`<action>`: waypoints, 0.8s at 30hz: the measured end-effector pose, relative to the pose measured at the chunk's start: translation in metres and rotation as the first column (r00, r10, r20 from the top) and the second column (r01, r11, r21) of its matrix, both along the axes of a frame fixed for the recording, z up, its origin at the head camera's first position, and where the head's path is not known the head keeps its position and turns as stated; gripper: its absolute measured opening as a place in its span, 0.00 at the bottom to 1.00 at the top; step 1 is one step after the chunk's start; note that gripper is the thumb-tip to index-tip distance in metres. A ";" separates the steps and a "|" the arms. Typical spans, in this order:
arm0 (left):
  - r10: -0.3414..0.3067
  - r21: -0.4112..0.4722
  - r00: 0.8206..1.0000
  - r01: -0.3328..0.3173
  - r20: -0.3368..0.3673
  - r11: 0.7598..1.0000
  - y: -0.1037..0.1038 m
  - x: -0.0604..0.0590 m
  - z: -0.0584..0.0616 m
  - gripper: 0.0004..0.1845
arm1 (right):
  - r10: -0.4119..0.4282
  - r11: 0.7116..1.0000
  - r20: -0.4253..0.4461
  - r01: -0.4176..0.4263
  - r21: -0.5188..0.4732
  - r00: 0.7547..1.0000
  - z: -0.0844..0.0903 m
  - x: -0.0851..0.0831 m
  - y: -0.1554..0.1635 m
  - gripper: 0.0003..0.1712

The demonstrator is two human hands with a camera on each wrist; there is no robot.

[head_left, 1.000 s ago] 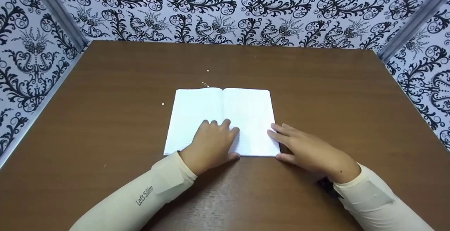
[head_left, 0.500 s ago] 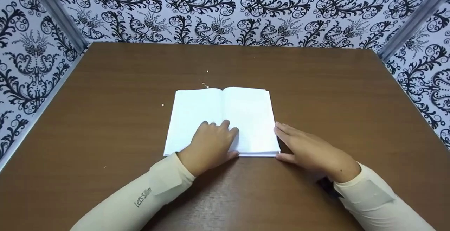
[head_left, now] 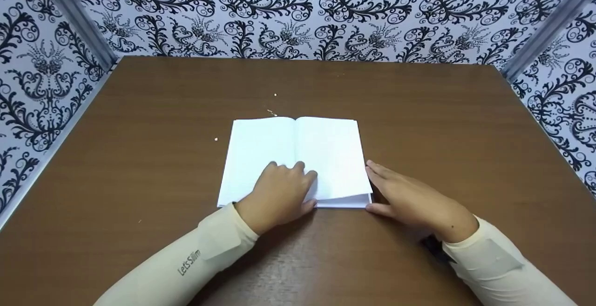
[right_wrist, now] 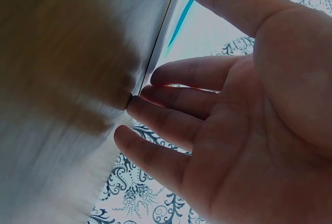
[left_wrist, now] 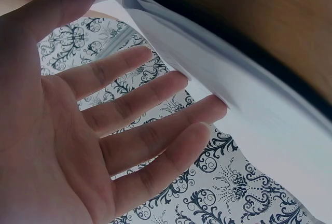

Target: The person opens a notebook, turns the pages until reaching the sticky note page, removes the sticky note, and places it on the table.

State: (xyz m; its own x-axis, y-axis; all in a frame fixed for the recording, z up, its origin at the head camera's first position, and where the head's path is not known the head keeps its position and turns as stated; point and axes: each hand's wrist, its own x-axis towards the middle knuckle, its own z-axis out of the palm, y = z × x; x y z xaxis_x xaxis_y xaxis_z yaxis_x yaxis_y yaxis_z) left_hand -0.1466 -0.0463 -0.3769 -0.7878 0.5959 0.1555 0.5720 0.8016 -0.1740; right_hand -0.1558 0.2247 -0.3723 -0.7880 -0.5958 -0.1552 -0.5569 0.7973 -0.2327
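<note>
A notebook (head_left: 263, 147) with white pages lies spread flat in the middle of the brown table. My left hand (head_left: 280, 194) rests across its lower middle, over the fold. In the left wrist view, the left fingertips (left_wrist: 210, 105) touch the paper and the fingers are extended. My right hand (head_left: 409, 201) is at the notebook's right side, thumb by the lower right corner and fingers along the edge. The right wrist view shows those fingers (right_wrist: 166, 123) fairly straight. On the right half, the lower corner of a page (head_left: 358, 192) stands lifted above the sheets beneath.
The brown table (head_left: 139, 157) carries a few tiny white specks and a small scrap (head_left: 272, 112) behind the notebook. Black-and-white patterned walls (head_left: 288, 17) enclose it at the back and sides. Something dark (head_left: 435, 248) shows below the right wrist.
The right fingers have slid off the right page to its outer edge. The lower right corner of a page has risen, with sheets showing beneath. My left hand stays where it was.
</note>
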 end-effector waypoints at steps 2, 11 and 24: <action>0.001 0.000 1.000 -0.001 0.002 1.000 0.000 0.000 0.000 0.24 | 0.001 1.000 -0.005 -0.001 -0.005 1.000 0.000 0.000 0.000 0.44; -0.010 0.019 1.000 0.011 -0.026 1.000 0.000 0.001 -0.002 0.18 | 0.030 1.000 -0.027 -0.030 0.011 0.999 -0.001 0.000 0.001 0.42; -0.066 0.106 0.993 0.076 -0.100 0.991 0.002 -0.002 -0.001 0.07 | 0.066 0.998 -0.048 -0.066 0.000 0.997 -0.003 -0.002 0.001 0.39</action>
State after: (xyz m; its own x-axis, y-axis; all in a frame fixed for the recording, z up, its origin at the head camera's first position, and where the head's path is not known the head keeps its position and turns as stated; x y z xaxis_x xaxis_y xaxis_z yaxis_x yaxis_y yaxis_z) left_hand -0.1481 -0.0441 -0.3774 -0.7223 0.6252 0.2955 0.6132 0.7766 -0.1444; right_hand -0.1577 0.2253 -0.3757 -0.7536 -0.6468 -0.1172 -0.6186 0.7582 -0.2062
